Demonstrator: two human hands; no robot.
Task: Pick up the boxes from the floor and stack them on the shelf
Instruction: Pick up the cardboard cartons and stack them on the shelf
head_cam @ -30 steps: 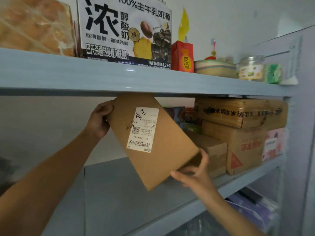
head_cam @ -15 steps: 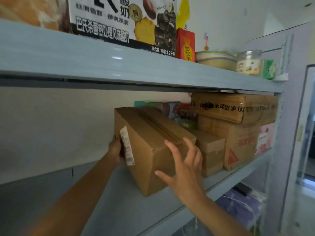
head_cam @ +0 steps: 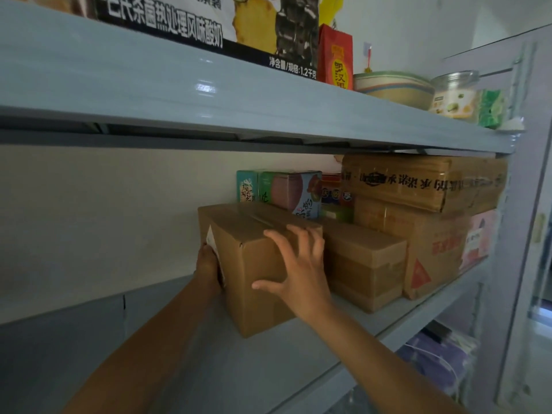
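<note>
A brown cardboard box [head_cam: 254,294] with a white label on its left face stands on the grey middle shelf [head_cam: 209,369]. My left hand [head_cam: 207,264] presses flat against the labelled left face, most of it hidden behind the box's edge. Fingers spread and straight, my right hand [head_cam: 298,270] lies on the near face and top right edge. Just right of it sits a smaller taped cardboard box [head_cam: 364,264], touching or nearly touching.
Further right, two large brown cartons [head_cam: 418,210] are stacked up to the shelf above, beside a pink box [head_cam: 478,237]. Colourful drink cartons [head_cam: 286,189] stand at the back. The upper shelf [head_cam: 239,100] carries a milk carton box, bowls and a jar. The right upright post [head_cam: 519,234] bounds the bay.
The box went from tilted in the air to standing on the shelf, and has slid back and right toward the smaller box. Both hands now press on it.
</note>
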